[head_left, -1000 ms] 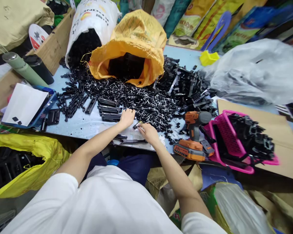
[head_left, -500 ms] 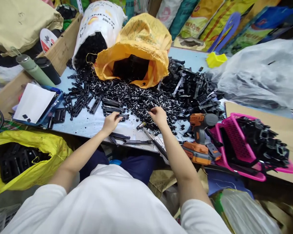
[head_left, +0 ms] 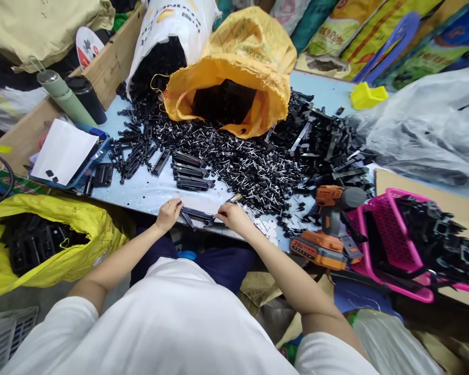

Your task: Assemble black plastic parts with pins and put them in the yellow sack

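Observation:
At the table's front edge lies a long black plastic bar (head_left: 198, 212), roughly level, between my two hands. My left hand (head_left: 169, 214) is closed in a pinch at the bar's left end. At its right end the fingers of my right hand (head_left: 232, 217) are pressed together; whatever small thing they pinch is hidden. Another narrow black strip (head_left: 188, 220) slants just below the bar. Beyond my hands sits a row of similar black bars (head_left: 191, 177). A metal-headed tool (head_left: 234, 198) shows partly behind my right hand.
Small black-headed metal pins (head_left: 254, 172) are heaped mid-table before an open orange sack (head_left: 254, 67) and a white sack (head_left: 148, 36). An orange cordless drill (head_left: 328, 229) stands right, beside a pink basket (head_left: 398, 234) of black parts. A yellow bag (head_left: 101, 234) hangs left.
My right hand has left the pin heap and come toward me to the bar's right end. My left hand has moved from the row of bars down to the bar's left end.

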Demonstrator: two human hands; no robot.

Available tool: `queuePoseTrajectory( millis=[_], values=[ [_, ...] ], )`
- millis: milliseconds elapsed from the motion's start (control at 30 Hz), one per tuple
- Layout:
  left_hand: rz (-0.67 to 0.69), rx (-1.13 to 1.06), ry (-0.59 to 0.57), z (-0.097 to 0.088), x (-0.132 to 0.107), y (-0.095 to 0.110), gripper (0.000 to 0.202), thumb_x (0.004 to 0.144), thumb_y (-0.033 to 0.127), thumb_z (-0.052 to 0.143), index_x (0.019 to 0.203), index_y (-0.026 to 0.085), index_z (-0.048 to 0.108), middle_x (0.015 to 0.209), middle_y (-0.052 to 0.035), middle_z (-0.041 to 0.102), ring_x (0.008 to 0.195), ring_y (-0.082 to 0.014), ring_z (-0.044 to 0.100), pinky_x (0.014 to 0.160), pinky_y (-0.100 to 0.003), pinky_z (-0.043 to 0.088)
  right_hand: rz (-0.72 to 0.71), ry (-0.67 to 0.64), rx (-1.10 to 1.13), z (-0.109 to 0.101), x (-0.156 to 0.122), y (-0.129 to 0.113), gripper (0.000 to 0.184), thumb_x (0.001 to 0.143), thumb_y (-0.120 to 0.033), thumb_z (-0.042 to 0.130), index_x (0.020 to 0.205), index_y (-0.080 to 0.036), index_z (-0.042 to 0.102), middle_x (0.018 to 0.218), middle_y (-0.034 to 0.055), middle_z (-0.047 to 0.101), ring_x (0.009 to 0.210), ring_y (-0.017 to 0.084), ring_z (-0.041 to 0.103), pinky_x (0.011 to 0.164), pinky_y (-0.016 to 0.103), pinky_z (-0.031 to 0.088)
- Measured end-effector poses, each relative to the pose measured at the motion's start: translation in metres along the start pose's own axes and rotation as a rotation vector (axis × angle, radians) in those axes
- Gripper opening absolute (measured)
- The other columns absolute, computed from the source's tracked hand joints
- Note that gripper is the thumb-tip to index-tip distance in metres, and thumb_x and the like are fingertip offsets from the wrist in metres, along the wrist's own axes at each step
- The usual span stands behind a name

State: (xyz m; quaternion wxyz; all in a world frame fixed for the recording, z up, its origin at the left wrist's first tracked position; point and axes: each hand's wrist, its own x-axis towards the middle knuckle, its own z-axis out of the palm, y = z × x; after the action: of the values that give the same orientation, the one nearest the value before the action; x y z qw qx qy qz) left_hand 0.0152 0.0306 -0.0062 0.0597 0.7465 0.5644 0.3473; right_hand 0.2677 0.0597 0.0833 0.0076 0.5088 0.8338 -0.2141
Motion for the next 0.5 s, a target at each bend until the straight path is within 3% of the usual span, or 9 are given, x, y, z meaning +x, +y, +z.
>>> queuePoseTrajectory(
  millis=[133,233,367,500],
  values=[
    [0.105,-0.006,-0.037,0.003,-0.004,-0.001,0.024,0.093,0.027,0.041,0.102,0.014,0.059,0.094,-0.013,0.067,0.093,-0.0209,0.064,0.084,-0.038,0.052,-0.005,0.006,-0.228,0.007,-0.002,-0.018,0.022,0.092,-0.031,0.048,0.092,-0.014,0.062,0.086,0.0092,0.064,0.074,0.017,0.06,0.061,0.024,0.035],
    [0.206,-0.042,-0.122,0.001,-0.007,-0.009,0.024,0.093,0.028,0.042,0.1,0.015,0.061,0.093,-0.0133,0.068,0.094,-0.0214,0.064,0.081,-0.039,0.052,-0.071,0.046,-0.285,0.023,-0.008,-0.017,0.031,0.096,-0.032,0.036,0.092,-0.015,0.061,0.082,0.0096,0.063,0.071,0.017,0.059,0.059,0.024,0.033],
    [0.218,-0.02,-0.226,-0.009,-0.012,-0.014,0.027,0.094,0.024,0.037,0.106,0.017,0.06,0.1,-0.0133,0.067,0.1,-0.0218,0.062,0.083,-0.042,0.049,-0.158,0.193,-0.172,0.05,-0.019,0.004,0.039,0.097,-0.037,0.031,0.099,-0.015,0.063,0.088,0.0106,0.064,0.08,0.017,0.059,0.066,0.025,0.038],
    [0.236,0.102,-0.298,-0.011,-0.007,0.01,0.032,0.091,0.032,0.043,0.117,0.019,0.056,0.119,-0.0143,0.06,0.119,-0.0281,0.05,0.1,-0.052,0.032,-0.292,0.246,-0.054,0.072,-0.027,0.032,0.043,0.093,-0.043,0.041,0.124,-0.016,0.053,0.103,0.0114,0.062,0.094,0.018,0.056,0.08,0.029,0.042]
  ],
)
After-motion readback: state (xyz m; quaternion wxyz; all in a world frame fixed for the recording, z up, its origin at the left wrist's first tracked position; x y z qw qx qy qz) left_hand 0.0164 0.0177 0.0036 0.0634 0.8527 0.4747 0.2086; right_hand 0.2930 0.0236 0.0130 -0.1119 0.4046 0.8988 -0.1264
